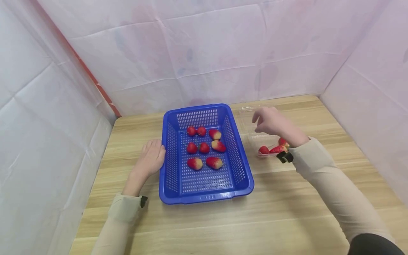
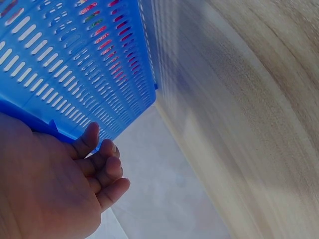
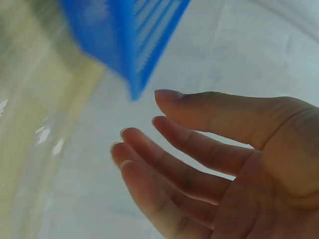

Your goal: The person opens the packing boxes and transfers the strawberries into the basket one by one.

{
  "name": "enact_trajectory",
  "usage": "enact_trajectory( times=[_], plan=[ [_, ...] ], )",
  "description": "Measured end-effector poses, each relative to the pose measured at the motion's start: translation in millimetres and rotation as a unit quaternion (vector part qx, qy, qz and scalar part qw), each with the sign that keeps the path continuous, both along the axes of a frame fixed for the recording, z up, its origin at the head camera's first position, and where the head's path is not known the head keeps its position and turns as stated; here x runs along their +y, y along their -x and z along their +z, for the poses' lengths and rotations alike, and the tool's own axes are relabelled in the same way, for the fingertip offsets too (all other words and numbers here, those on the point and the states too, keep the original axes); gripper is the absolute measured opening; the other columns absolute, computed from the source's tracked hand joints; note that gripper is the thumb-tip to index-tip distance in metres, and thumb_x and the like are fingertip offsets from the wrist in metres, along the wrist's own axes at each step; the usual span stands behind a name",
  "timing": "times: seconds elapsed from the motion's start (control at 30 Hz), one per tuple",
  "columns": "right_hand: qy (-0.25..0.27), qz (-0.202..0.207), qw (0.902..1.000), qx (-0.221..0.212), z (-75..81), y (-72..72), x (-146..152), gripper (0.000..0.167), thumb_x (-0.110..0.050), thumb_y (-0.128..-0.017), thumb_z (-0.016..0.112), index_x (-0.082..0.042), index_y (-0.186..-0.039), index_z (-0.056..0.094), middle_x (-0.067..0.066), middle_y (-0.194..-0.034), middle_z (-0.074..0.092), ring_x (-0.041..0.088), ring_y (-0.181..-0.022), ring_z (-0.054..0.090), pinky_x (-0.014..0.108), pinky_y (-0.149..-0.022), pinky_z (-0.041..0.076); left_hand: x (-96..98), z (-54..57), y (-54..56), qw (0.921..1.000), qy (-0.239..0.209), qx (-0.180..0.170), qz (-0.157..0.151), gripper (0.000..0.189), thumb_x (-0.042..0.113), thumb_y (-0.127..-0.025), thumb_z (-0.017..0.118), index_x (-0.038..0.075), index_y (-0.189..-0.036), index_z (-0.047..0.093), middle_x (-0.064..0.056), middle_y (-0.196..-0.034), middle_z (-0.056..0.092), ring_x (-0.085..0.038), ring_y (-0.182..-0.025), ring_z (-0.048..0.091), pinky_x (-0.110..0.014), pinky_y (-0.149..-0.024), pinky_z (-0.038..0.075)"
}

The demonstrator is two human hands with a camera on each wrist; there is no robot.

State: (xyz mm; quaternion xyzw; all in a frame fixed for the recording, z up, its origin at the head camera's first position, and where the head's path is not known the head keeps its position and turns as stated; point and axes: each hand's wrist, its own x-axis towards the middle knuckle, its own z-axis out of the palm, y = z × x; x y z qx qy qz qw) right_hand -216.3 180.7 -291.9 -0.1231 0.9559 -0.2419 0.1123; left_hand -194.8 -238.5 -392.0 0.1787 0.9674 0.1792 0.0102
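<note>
A blue perforated plastic basket (image 1: 206,198) stands mid-table. Inside lie several red-and-yellow strawberries (image 1: 214,162) and several red cherries (image 1: 191,131), set in rough rows. My left hand (image 1: 151,156) touches the basket's left rim, its fingers loosely bent and not wrapped round the rim in the left wrist view. Over a clear plastic box (image 1: 246,122) right of the basket hovers my right hand (image 1: 270,120). Its fingers (image 3: 159,154) are spread and relaxed, with nothing between them. In the box's near part sit a cherry (image 1: 263,150) and strawberries (image 1: 278,149), partly hidden by the right wrist.
A light wood table (image 1: 204,230) carries everything. White sheets hang behind it and on both sides, with the back sheet (image 1: 207,53) close to the table's far edge. An orange-red strip (image 1: 106,97) runs down the back left corner.
</note>
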Motion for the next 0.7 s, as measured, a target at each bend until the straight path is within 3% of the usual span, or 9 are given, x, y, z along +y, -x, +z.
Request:
enact_trajectory(
  times=[0.13, 0.3, 0.47, 0.57, 0.7],
  plan=[
    [-0.015, 0.02, 0.9995, -0.018, -18.7, 2.2, 25, 0.029, 0.0, -0.076, 0.075, 0.011, -0.102, 0.067, 0.018, -0.085, 0.07, 0.031, -0.079, 0.066, 0.049, -0.072, 0.053, 0.5, 1.3, -0.1, 1.0, -0.002, -0.003, 0.001, 0.026, 0.022, -0.104, 0.026, 0.007, -0.095, 0.045, -0.01, -0.092, 0.045, -0.03, -0.092, 0.039, -0.044, -0.085, 0.032],
    [-0.011, 0.038, 0.9983, -0.042, -50.1, -1.3, 45, 0.03, 0.001, -0.074, 0.077, 0.009, -0.102, 0.069, 0.015, -0.085, 0.07, 0.025, -0.073, 0.066, 0.042, -0.065, 0.054, 0.2, 0.7, -0.5, 1.0, -0.002, 0.002, 0.002, 0.026, 0.022, -0.104, 0.026, 0.007, -0.096, 0.045, -0.011, -0.093, 0.045, -0.03, -0.092, 0.039, -0.044, -0.085, 0.032],
    [-0.002, 0.03, 0.9968, -0.074, -78.9, -4.0, 54, 0.038, -0.006, -0.072, 0.08, 0.008, -0.106, 0.068, 0.018, -0.09, 0.07, 0.031, -0.084, 0.066, 0.049, -0.077, 0.052, -0.1, 0.1, 0.0, 1.0, -0.005, 0.001, 0.002, 0.026, 0.022, -0.104, 0.026, 0.007, -0.096, 0.046, -0.01, -0.093, 0.046, -0.03, -0.092, 0.039, -0.044, -0.085, 0.032],
    [0.003, 0.022, 0.9954, -0.093, -89.1, -5.6, 55, 0.04, -0.009, -0.073, 0.08, 0.007, -0.108, 0.068, 0.019, -0.094, 0.07, 0.031, -0.088, 0.066, 0.049, -0.08, 0.051, 0.1, 0.3, 0.2, 1.0, -0.007, -0.003, 0.004, 0.026, 0.022, -0.104, 0.026, 0.007, -0.097, 0.046, -0.01, -0.093, 0.046, -0.029, -0.091, 0.039, -0.044, -0.085, 0.032],
    [0.018, 0.012, 0.9949, -0.099, -97.1, -7.5, 52, 0.033, -0.006, -0.074, 0.079, 0.005, -0.104, 0.07, 0.017, -0.091, 0.071, 0.026, -0.081, 0.066, 0.041, -0.073, 0.052, -0.1, 0.2, 0.1, 1.0, -0.004, -0.003, 0.002, 0.026, 0.022, -0.104, 0.026, 0.007, -0.097, 0.046, -0.01, -0.092, 0.045, -0.029, -0.091, 0.039, -0.043, -0.084, 0.032]
  ],
)
